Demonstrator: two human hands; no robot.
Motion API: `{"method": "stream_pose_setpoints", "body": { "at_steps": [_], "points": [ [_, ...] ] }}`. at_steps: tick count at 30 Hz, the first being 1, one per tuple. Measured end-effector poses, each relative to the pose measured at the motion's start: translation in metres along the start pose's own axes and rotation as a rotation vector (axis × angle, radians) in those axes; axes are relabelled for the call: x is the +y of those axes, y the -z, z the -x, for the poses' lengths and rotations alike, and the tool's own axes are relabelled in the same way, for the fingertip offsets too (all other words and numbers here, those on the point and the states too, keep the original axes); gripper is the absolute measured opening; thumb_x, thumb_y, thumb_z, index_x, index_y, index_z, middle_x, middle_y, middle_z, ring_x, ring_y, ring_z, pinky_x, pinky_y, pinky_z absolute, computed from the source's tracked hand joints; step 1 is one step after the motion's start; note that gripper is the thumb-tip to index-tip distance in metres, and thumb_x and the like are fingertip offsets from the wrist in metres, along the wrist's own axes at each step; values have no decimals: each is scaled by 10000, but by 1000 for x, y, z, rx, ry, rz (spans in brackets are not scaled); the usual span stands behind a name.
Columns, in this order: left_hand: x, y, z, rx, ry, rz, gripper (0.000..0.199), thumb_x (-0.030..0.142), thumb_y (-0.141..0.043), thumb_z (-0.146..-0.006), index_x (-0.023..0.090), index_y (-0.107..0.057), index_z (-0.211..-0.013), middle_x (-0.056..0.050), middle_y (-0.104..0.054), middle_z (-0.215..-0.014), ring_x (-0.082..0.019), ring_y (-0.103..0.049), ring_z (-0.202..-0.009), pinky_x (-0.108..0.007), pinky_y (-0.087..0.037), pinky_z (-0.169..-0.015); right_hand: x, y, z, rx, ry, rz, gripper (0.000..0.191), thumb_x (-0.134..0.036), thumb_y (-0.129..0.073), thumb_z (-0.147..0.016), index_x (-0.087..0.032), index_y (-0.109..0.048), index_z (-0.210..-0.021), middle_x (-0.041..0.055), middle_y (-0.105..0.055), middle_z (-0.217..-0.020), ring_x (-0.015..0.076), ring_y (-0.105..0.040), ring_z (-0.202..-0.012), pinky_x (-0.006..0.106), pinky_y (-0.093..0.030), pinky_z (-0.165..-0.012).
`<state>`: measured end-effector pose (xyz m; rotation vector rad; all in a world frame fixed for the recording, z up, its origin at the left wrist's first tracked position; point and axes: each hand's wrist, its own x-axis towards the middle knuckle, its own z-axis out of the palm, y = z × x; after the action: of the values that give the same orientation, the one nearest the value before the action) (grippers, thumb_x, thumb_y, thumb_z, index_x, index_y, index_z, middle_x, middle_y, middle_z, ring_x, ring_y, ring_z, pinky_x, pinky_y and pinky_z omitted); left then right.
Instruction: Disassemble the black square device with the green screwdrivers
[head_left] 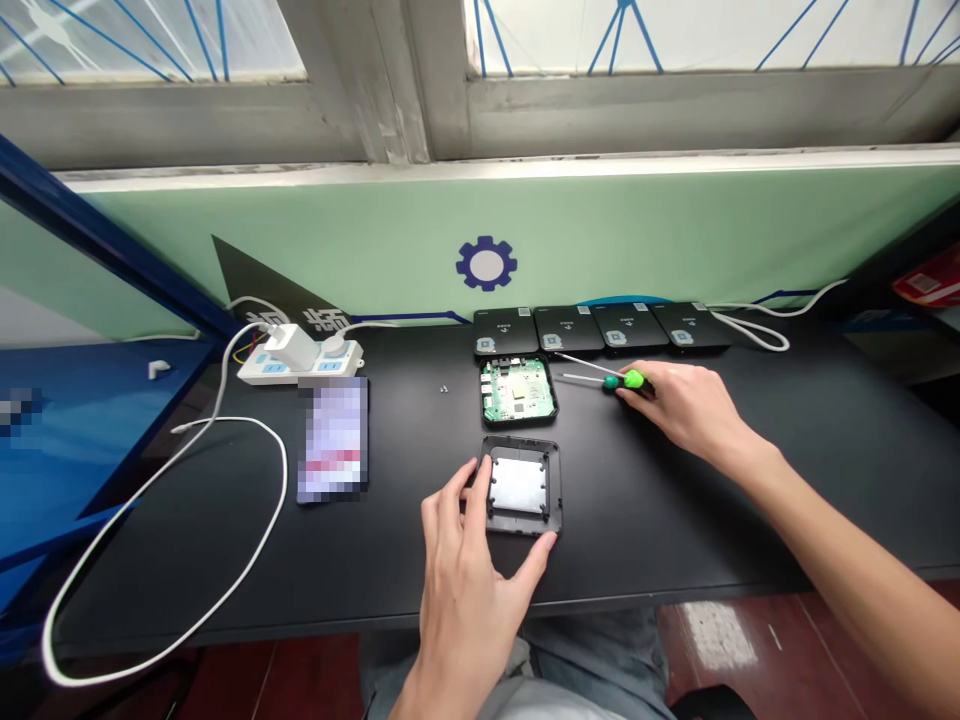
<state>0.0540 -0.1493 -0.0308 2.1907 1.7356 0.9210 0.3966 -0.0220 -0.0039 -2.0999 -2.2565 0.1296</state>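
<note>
Near the desk's front edge, my left hand (480,560) grips a black square cover (555,490) with a silver metal plate inside, its fingers at the left side and thumb at the lower right corner. Just beyond lies an open black case with a green circuit board (519,390). To its right, my right hand (679,400) is closed around a screwdriver with a bright green handle (634,379). A second screwdriver with a dark green handle (610,383) lies right beside the fingers; whether it is also held cannot be made out. Both shafts point left toward the board.
Several black boxes (566,328) stand in a row along the green panel. Small screws (444,389) lie left of the board. Further left are a blurred phone (334,440), a white power strip (300,370) and a looped white cable (282,480).
</note>
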Motion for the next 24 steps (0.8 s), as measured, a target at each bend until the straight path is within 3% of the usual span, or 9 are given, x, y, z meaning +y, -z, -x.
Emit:
{"method": "stream_pose_setpoints", "body": {
  "at_steps": [7,12,15,19,21,24],
  "points": [
    [11,-4,-1,31,-10,-148,837,440,-863,-1031,165,-472,-1718,-222,-651,-1578,-428,-636,-1348,-581,-607,-1094,3,-7,-12,80,38,-24,414,-466,-750,-1114,-190,-720,-1422,121,-735,-1406,252,-749,-1196,472,-674,-1025],
    [15,-6,-2,42,-3,-187,806,455,-855,-1040,139,-499,-1691,-231,-646,-1581,-432,-637,-1334,-563,-598,-1070,-9,-3,-8,142,47,-94,432,-466,-750,-1115,-188,-709,-1443,115,-741,-1373,241,-757,-1149,451,-683,-984],
    [15,-5,-2,40,4,-191,772,447,-835,-1054,138,-512,-1683,-228,-645,-1579,-430,-637,-1336,-558,-592,-1071,-23,6,-4,188,62,-157,385,-483,-721,-1132,-188,-729,-1380,72,-766,-1183,182,-743,-951,375,-671,-865],
    [15,-5,-2,48,-2,-193,731,439,-807,-1071,144,-527,-1678,-227,-647,-1572,-424,-645,-1326,-551,-589,-1067,-45,17,-1,243,109,-275,266,-403,-691,-1124,-236,-768,-1315,-13,-703,-816,143,-620,-654,313,-542,-691],
    [15,-5,-1,49,-6,-192,723,438,-802,-1072,151,-530,-1677,-227,-647,-1576,-422,-648,-1323,-548,-591,-1063,-56,19,0,232,150,-343,241,-386,-689,-1115,-251,-770,-1297,-18,-694,-777,137,-602,-623,309,-515,-671],
    [15,-5,-1,46,1,-183,723,440,-805,-1067,170,-531,-1678,-222,-647,-1584,-425,-652,-1327,-555,-591,-1072,-70,15,-2,135,231,-416,294,-450,-711,-1123,-212,-752,-1292,0,-730,-888,132,-645,-697,295,-579,-709]
  ]
}}
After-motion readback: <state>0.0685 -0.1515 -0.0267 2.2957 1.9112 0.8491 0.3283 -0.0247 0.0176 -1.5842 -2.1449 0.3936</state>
